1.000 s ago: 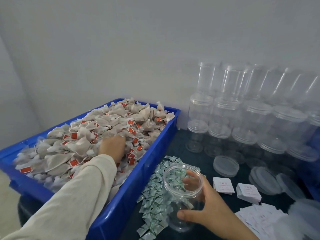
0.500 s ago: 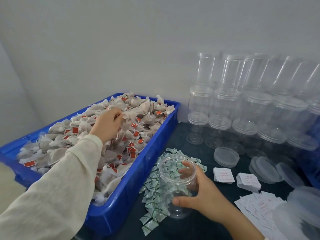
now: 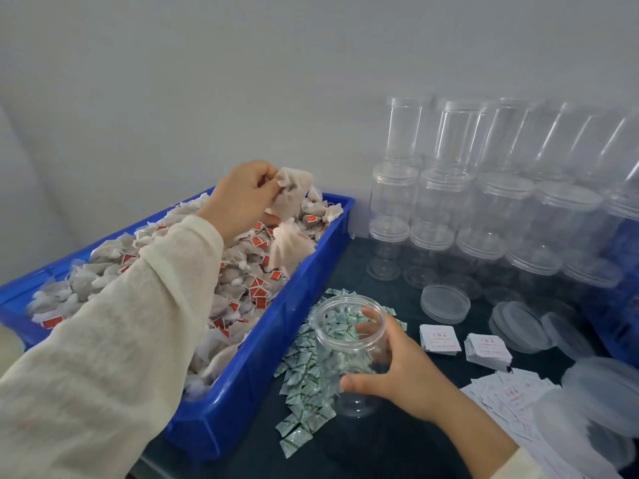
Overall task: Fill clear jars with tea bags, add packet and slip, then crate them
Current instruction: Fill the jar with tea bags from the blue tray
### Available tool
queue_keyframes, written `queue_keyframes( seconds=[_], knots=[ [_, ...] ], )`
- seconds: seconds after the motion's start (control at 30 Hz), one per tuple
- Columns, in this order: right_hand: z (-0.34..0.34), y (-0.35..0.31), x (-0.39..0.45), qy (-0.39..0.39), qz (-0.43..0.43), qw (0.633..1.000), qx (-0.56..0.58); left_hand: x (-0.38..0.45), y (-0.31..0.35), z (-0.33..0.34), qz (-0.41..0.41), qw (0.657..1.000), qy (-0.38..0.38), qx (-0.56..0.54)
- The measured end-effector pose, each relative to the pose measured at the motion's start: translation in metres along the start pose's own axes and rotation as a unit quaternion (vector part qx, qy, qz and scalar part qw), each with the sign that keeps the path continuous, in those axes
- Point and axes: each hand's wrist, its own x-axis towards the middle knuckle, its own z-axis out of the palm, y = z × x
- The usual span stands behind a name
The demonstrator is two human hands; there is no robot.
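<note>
I see the left hand (image 3: 242, 198) raised above the blue plastic crate (image 3: 262, 354), its fingers clenched around a bunch of pale mesh tea bags (image 3: 290, 202), some dangling below the fist. The crate is heaped with more tea bags bearing red tags. My right hand (image 3: 404, 375) grasps the open clear plastic jar (image 3: 349, 344), which stands upright on the dark table (image 3: 397, 451) just beside the crate, over a scatter of small green-and-white packets (image 3: 304, 385). White paper slips (image 3: 439, 338) lie near, right of the jar.
</note>
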Motion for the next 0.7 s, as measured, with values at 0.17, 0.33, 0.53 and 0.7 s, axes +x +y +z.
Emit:
queue_keyframes(
  seconds=[0.17,0.33,0.53,0.7],
  knots=[
    [0.000,-0.005,0.003,0.004,-0.013,1.000,0.008,0.000,0.032,0.004,0.017,0.992,-0.007,-0.128],
    [0.000,-0.006,0.004,0.014,-0.007,1.000,0.010,-0.010,0.055,0.015,0.029,0.983,-0.066,-0.171],
    [0.002,-0.004,0.001,0.024,-0.007,1.000,0.013,-0.033,0.063,0.034,-0.005,0.972,-0.144,-0.187],
    [0.002,-0.001,-0.003,0.034,-0.018,0.999,0.033,-0.053,0.058,0.061,-0.026,0.958,-0.223,-0.176]
  ],
)
